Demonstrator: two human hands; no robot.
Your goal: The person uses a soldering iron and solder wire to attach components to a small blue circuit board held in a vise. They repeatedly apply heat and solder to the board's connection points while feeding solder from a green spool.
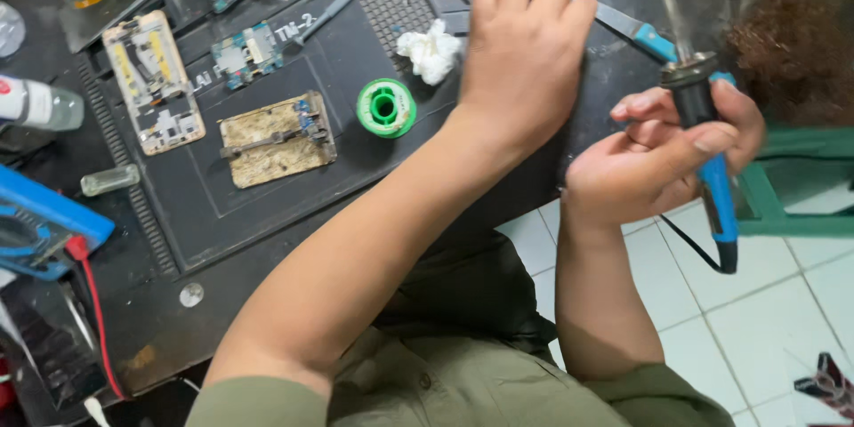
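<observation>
A: Head view, over a repair bench: we take the green solder spool (386, 108) as our marker. Our right hand (663, 156) is well to the right of it, off the edge of the black work mat (267, 196) and above the white tiled floor (756, 302). Its fingers are curled tight round the blue-and-black soldering iron (712, 151), tip pointing up and away.

B: And our left hand (520, 49)?

A: Up and to the right of the spool, knuckles toward us, fingers bent down onto the mat. We cannot tell whether it grips anything; the back of the hand hides what is under it. A wad of white tissue (431, 51) lies just beside it, between hand and spool.

B: How far along does the work look?

A: We judge it mid-job, not near the end. Left of the spool a gold-coloured board holder (277, 139) lies with a small blue circuit piece clamped in it, and the iron is nowhere near it. Farther left sits an opened phone frame (152, 82), and above the holder a loose blue circuit board (247, 53). Nothing looks reassembled.

B: Other tools?

A: A blue-handled blade (633, 31) right of the left hand; a blue meter (44, 222) far left of the spool.
</observation>
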